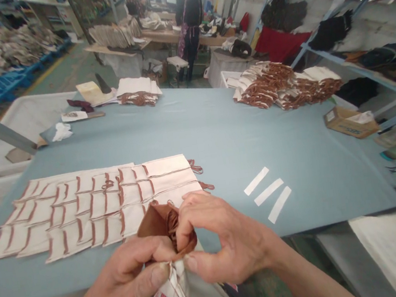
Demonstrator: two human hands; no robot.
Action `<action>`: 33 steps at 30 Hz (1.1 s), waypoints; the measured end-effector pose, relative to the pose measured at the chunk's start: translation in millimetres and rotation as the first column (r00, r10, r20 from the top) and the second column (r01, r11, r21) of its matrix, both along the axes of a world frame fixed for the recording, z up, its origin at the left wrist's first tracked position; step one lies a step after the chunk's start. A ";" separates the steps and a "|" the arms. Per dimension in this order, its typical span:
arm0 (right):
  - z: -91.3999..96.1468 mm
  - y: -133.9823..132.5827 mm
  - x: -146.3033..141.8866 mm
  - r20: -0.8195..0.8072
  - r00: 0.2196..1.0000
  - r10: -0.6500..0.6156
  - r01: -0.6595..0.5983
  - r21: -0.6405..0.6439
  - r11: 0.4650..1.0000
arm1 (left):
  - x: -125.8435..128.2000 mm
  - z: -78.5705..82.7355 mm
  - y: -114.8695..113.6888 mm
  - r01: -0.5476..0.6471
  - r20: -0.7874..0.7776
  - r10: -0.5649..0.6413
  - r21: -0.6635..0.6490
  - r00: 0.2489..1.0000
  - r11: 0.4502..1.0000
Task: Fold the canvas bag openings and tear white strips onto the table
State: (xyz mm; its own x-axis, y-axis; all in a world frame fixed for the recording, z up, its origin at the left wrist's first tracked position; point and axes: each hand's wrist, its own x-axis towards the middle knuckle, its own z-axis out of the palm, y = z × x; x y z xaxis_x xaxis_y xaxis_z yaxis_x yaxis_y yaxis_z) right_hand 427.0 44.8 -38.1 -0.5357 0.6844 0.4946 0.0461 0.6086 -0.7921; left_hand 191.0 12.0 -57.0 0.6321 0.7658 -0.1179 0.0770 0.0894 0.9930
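Close to my body, both hands pinch the edge of a cream fabric pouch [202,289] with a brown lining [153,222] turned outward at its top. My left hand [133,269] grips the left side of the edge, thumb in front and fingers behind. On the other side, my right hand [227,237] closes thumb and fingers on the cloth, its fingertips beside a bunched brown cord. The fingers partly hide the edge. Beyond my left hand, overlapping rows of cream pouches with brown trim [95,201] lie flat on the table.
Three white strips [269,188] lie on the blue-grey table [214,132] to the right. Piles of cream and brown pouches [270,85] stand at the far right, beside a cardboard box [349,121]. A smaller stack [138,90] sits far left. A person [190,23] stands in the background.
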 end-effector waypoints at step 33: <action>18.1 -11.3 1.5 0.342 0.940 -0.011 0.126 -0.316 0.940 | 20.5 7.9 -4.0 -0.095 -0.313 0.171 0.244 0.934 0.965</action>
